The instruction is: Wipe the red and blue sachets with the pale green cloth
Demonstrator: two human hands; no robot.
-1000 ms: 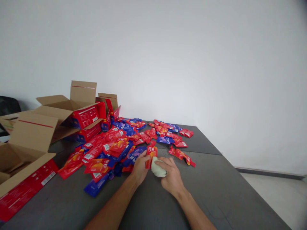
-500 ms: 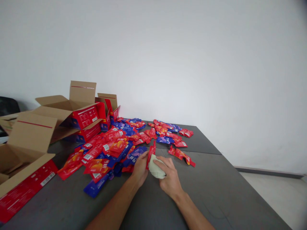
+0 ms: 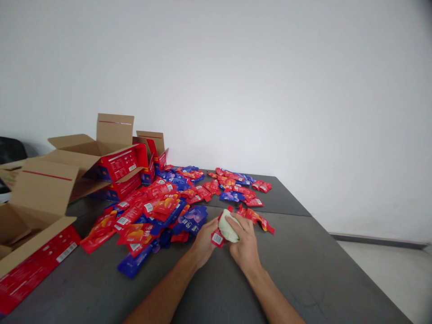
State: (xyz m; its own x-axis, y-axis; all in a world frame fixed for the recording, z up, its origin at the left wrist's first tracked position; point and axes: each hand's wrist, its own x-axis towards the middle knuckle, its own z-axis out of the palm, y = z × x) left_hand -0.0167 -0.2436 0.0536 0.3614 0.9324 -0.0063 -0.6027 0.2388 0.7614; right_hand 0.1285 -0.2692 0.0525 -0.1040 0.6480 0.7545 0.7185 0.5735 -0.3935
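Note:
Over the middle of the dark table, my left hand [image 3: 204, 243] is closed on a red pouch [image 3: 218, 238] with a white barcode label. My right hand [image 3: 245, 240] grips a pale cloth [image 3: 228, 227] and presses it against that pouch, covering most of it. To the left of my hands spreads a heap of red and blue pouches [image 3: 165, 207]. A blue pouch [image 3: 191, 219] lies just beyond my left hand. Right behind my right hand, a red pouch [image 3: 258, 219] lies crumpled on the table.
Open cardboard boxes with red sides stand at the left: a near box [image 3: 40, 252], a larger box [image 3: 121, 166] behind it and a small box [image 3: 158, 155] farther back. More pouches [image 3: 236, 182] lie at the table's far end. A white wall [image 3: 236, 90] rises behind.
Both hands have moved slightly right with the pouch and cloth. The pouch has been turned, so its barcode label now shows at the lower end.

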